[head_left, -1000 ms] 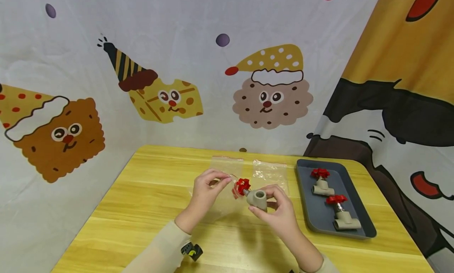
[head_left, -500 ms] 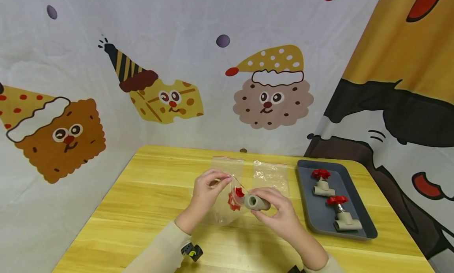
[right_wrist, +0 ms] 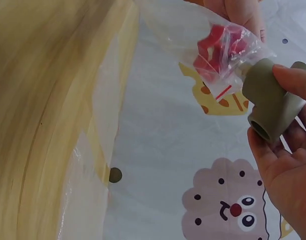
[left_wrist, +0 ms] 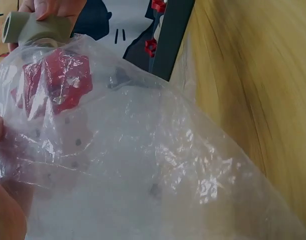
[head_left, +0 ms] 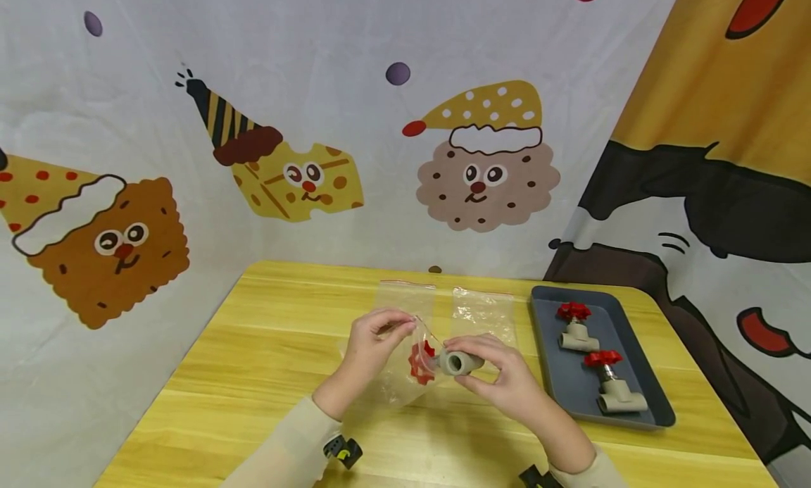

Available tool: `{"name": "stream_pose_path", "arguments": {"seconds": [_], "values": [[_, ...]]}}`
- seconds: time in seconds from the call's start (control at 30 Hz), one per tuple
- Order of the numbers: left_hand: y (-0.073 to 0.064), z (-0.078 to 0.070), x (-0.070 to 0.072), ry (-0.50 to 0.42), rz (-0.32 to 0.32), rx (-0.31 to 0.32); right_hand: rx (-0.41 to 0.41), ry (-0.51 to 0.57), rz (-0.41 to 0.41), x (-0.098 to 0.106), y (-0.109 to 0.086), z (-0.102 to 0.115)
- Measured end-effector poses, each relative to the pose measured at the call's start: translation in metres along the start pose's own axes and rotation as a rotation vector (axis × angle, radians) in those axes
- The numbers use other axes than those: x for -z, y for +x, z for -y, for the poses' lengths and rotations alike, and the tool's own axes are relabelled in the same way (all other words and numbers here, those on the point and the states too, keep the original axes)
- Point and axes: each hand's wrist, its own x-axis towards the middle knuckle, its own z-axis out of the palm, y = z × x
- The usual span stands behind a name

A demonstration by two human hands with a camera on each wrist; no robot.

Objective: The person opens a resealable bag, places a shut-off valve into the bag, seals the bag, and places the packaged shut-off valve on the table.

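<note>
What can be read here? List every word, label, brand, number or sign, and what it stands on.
None readable: no lettering shows on the held valve, plastic bag, tray or cartoon backdrop.
Yellow mark on the black wrist device: too small to read.

Cream sleeves are worn well behind the fingers, and near the sleeve ends small black devices are worn (the left one is marked with yellow).
</note>
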Motion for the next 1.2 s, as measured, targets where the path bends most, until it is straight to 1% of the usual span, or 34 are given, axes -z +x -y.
{"name": "stream_pose_path", "arguments": {"seconds": [0.13, 0.23, 0.33, 0.5, 0.57, 0.63, 0.73, 0.83, 0.87, 1.03, 1.07, 1.13, 1.2], "values": [[0.000, -0.001, -0.001, -0.026, 0.039, 0.019, -0.019, 0.006, 0.020, 0.001, 0.001, 0.000], [0.000, -0.002, -0.001, -0.035, 0.057, 0.023, -0.062, 0.015, 0.035, 0.002, 0.001, 0.000], [0.000, -0.002, -0.001, -0.033, 0.068, 0.018, -0.160, 0.053, 0.035, 0.002, 0.002, 0.001], [0.000, -0.003, -0.002, -0.041, 0.099, 0.020, -0.392, 0.146, -0.012, 0.000, 0.007, 0.003], [0.000, -0.004, -0.003, -0.052, 0.112, 0.025, -0.449, 0.163, -0.031, -0.001, 0.010, 0.004], [0.000, -0.005, -0.003, -0.059, 0.119, 0.028, -0.483, 0.171, -0.042, -0.002, 0.012, 0.007], [0.000, -0.007, -0.005, -0.068, 0.117, 0.036, -0.504, 0.169, -0.046, -0.004, 0.015, 0.010], [0.000, -0.005, -0.007, -0.078, 0.108, 0.047, -0.513, 0.173, -0.037, -0.007, 0.018, 0.012], [-0.001, -0.003, -0.008, -0.087, 0.105, 0.054, -0.513, 0.174, -0.031, -0.007, 0.018, 0.012], [-0.004, 0.019, -0.014, -0.139, 0.107, 0.040, -0.485, 0.188, 0.024, -0.011, 0.021, 0.011], [-0.005, 0.023, -0.015, -0.152, 0.109, 0.046, -0.487, 0.192, 0.031, -0.012, 0.022, 0.012], [-0.006, 0.025, -0.016, -0.169, 0.105, 0.054, -0.506, 0.205, 0.040, -0.013, 0.022, 0.014], [-0.006, 0.021, -0.017, -0.182, 0.092, 0.075, -0.540, 0.205, 0.031, -0.015, 0.023, 0.017]]}}
